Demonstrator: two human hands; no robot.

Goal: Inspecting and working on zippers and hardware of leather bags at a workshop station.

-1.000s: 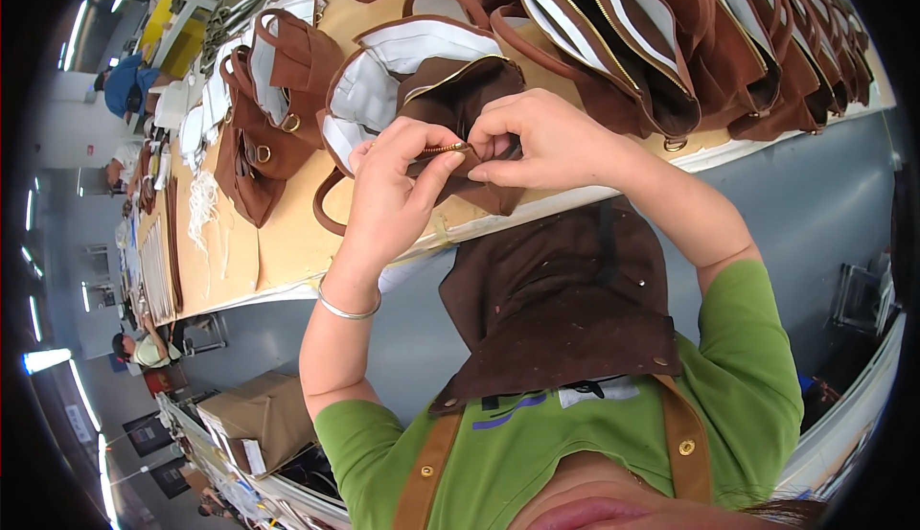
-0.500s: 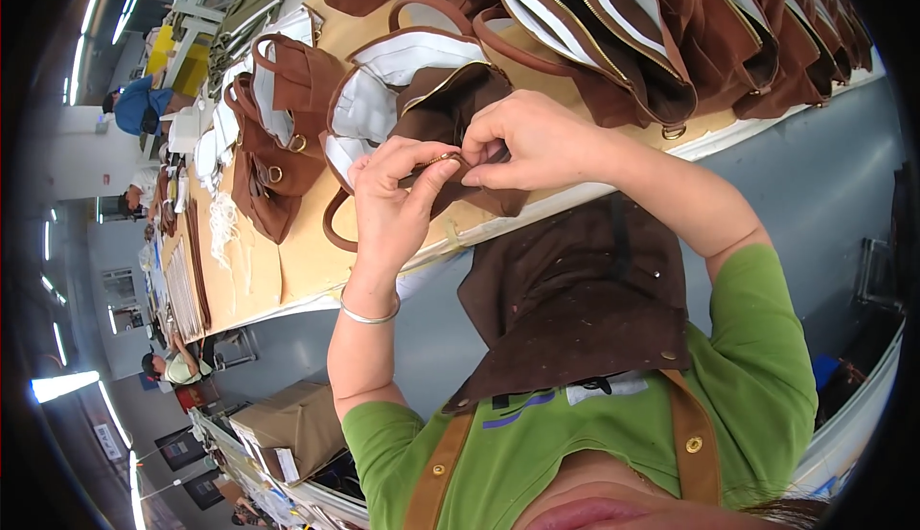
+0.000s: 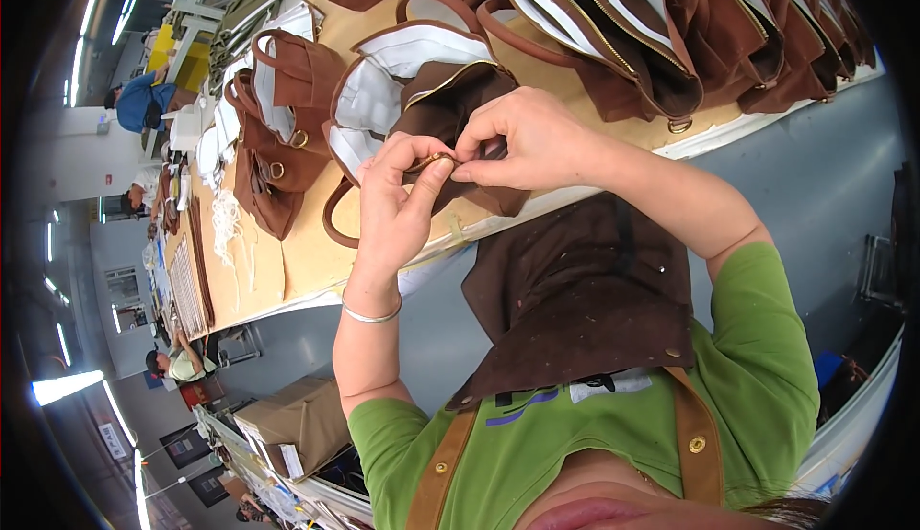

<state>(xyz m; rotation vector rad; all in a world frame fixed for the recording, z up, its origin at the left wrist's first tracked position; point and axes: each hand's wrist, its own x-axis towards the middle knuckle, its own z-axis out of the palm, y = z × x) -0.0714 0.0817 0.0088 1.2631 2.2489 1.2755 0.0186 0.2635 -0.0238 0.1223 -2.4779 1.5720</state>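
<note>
A brown handbag [image 3: 494, 199] with a white lining [image 3: 369, 103] lies spread on the table's near edge in front of me. My left hand [image 3: 402, 185] pinches the end of the bag's gold zipper [image 3: 433, 159] between thumb and fingers. Right beside it, my right hand [image 3: 508, 142] is closed in a pinch at the same spot, its fingertips almost touching the left thumb. Whatever the right fingertips hold is too small to make out. The bag's dark inside shows behind both hands, and one rounded handle [image 3: 337, 223] hangs at its left.
More brown handbags [image 3: 613, 27] crowd the table to the right, several with zippers open. Two smaller brown bags [image 3: 287, 137] stand at the left, near white strings [image 3: 225, 223] on the tan tabletop [image 3: 259, 281]. Co-workers [image 3: 144, 99] are farther off at the left.
Both hands stay pinched at the zipper end. The right fingertips have shifted slightly left, closer to the left thumb. The view has moved a little.
</note>
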